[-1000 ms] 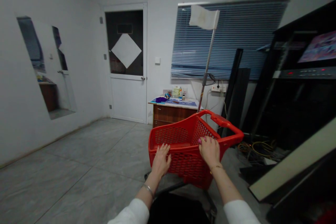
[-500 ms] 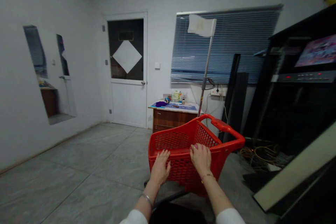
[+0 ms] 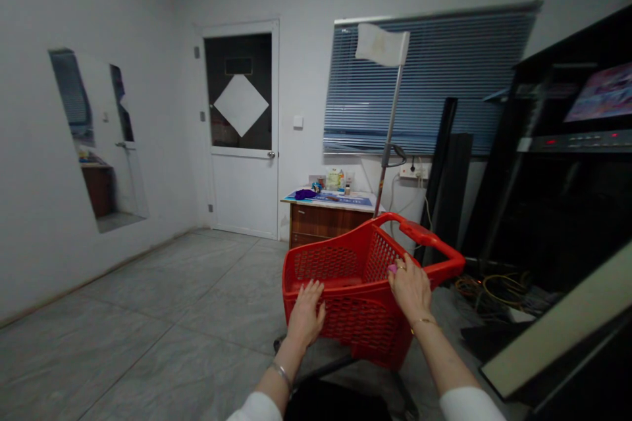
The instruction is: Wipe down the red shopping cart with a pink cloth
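Note:
A red plastic shopping basket [image 3: 340, 263] sits tilted on a black wheeled frame [image 3: 340, 368] in front of me. My left hand [image 3: 306, 316] rests with fingers spread on the basket's near left rim. My right hand [image 3: 409, 286] grips the near right rim, fingers curled over the edge close to the red handle [image 3: 424, 240]. The basket's inside looks empty. A metal pole with a white flag [image 3: 382, 46] rises behind it.
A small wooden cabinet [image 3: 328, 217] with bottles and papers stands behind the basket under a window with blue blinds [image 3: 424, 79]. A white door [image 3: 241, 131] is at the back left. A black arcade-like machine [image 3: 567, 164] and tangled cables [image 3: 488, 286] are on the right. Grey tiled floor lies to the left.
My right hand slid to the right along the basket's rim towards the handle. My left hand stayed on the left rim. The view shifted slightly.

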{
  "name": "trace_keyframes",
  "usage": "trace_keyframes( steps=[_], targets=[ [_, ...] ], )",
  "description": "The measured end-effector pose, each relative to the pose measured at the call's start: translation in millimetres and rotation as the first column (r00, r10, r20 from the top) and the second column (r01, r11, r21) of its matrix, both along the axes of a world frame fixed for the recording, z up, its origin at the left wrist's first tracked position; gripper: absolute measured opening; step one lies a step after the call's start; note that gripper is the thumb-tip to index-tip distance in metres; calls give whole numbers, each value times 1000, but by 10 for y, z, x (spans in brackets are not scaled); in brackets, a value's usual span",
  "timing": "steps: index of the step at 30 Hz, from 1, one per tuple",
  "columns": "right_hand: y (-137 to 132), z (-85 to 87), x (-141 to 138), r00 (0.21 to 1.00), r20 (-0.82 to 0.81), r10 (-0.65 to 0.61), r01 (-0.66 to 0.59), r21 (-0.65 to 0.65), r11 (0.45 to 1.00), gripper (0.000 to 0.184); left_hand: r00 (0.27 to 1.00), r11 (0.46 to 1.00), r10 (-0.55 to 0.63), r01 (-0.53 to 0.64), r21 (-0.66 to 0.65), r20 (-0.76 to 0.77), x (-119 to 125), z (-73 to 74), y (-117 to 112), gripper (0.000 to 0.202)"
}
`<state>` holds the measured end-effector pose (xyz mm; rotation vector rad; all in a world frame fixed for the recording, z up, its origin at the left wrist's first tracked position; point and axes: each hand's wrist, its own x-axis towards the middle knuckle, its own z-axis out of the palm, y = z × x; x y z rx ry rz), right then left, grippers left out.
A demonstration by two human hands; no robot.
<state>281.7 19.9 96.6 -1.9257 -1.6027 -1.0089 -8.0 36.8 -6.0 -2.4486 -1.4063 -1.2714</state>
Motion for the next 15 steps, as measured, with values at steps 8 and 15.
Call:
trace_keyframes(
  steps=[8,15],
  targets=[
    [52,179,-208,1000,-18,6,-8,-125,992,28,1000,1000,-1,1,-2,-4,-5,-13,-3,51],
    [35,86,-74,995,-62,76,-78,-35,996,31,1000,1000,-17,17,-2,-16,-20,-10,8,53]
  ],
)
